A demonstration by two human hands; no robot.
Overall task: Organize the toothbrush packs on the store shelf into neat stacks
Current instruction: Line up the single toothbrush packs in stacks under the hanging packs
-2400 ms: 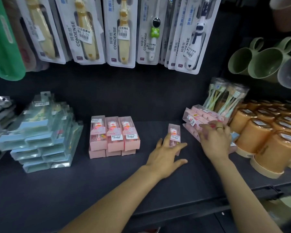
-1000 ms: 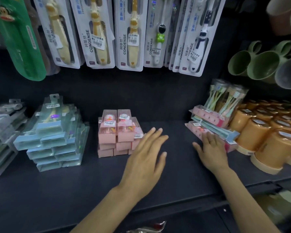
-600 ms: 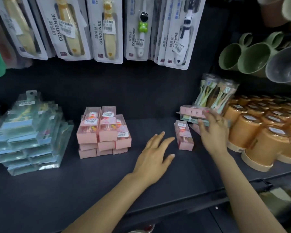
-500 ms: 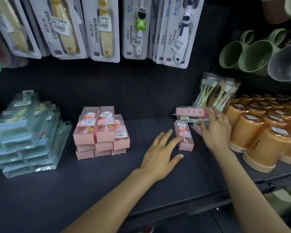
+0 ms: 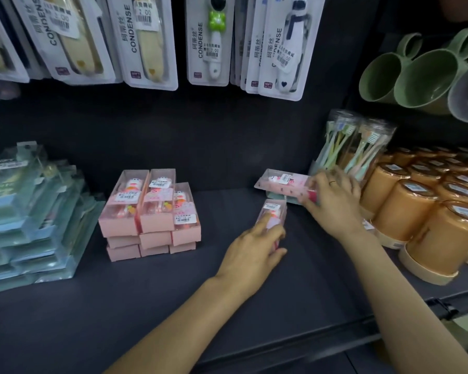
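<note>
A person faces a dark store shelf, both bare arms reaching forward. The left hand lies over a single small pink toothbrush pack resting flat on the shelf between a neat pink stack to the left and a looser pile to the right. Its fingers are laid along the pack's top and near end, with the thumb tucked at the pack's right side, so they seem to be closing round it; blur hides how firm the grip is. The far half of the pack shows beyond the fingertips. The right hand grips the near end of a longer pink pack that tops the right-hand pile, fingers curled over its edge. The small pack looks like a light, stiff box of clear plastic and card, probably smooth and a little slippery, so taking it by its long sides should be steadiest. Blue-green packs sit stacked at far left, orange cups at right, and carded toothbrushes hang above.
</note>
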